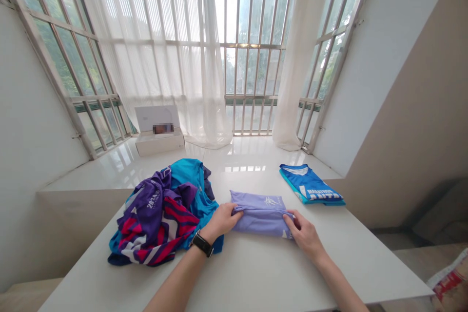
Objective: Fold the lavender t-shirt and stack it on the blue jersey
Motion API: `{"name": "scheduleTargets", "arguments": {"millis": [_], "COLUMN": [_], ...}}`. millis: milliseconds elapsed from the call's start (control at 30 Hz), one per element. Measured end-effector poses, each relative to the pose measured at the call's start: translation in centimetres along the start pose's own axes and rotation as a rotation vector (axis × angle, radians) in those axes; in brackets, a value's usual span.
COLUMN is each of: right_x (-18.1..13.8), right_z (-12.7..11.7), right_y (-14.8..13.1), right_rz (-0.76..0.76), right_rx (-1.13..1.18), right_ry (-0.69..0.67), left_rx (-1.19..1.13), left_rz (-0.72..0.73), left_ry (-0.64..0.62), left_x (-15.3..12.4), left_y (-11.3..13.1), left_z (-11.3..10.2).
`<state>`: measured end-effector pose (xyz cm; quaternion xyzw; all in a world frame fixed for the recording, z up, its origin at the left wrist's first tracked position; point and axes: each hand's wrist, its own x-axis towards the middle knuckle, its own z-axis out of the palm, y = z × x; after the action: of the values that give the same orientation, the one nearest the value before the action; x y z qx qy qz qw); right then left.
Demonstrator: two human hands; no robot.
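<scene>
A lavender shirt (261, 222), folded into a flat rectangle with a white print on its far part, lies on the white table (256, 273). My left hand (223, 219), a dark watch on its wrist, pinches the shirt's left end along a raised fold. At the right end, my right hand (302, 233) grips the same fold with thumb and fingers. Just left of my left arm sits a crumpled heap of purple, red and teal shirts (161, 214). Beyond my right hand rests a folded blue shirt (310, 185) with white lettering, on top of a teal garment.
On the window sill stands a white box (161, 144) with a raised lid at the back left. Sheer white curtains (204, 83) hang before the barred window. The table's right edge drops away near a red and white bag (451, 282) at the lower right.
</scene>
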<state>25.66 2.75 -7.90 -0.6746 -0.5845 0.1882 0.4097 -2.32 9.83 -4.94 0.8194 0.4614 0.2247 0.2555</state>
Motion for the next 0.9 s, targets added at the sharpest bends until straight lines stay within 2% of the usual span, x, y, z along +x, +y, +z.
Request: {"name": "scheduleTargets", "arguments": {"millis": [300, 500, 900], "right_x": [1.2, 1.8, 2.1], "right_z": [-0.3, -0.4, -1.2], "right_y": [-0.1, -0.1, -0.9], "right_rz": [0.009, 0.054, 0.062], "right_rx": [-0.146, -0.105, -0.042], "right_ry": [-0.079, -0.111, -0.353], "left_rx": [0.208, 0.334, 0.289], "left_rz": [-0.13, -0.168, -0.177], "left_ry": [0.006, 0.029, 0.042], "left_x": [-0.2, -0.6, -0.4], "left_y": [0.2, 0.4, 0.2], "left_z": [-0.3, 0.1, 0.3]}}
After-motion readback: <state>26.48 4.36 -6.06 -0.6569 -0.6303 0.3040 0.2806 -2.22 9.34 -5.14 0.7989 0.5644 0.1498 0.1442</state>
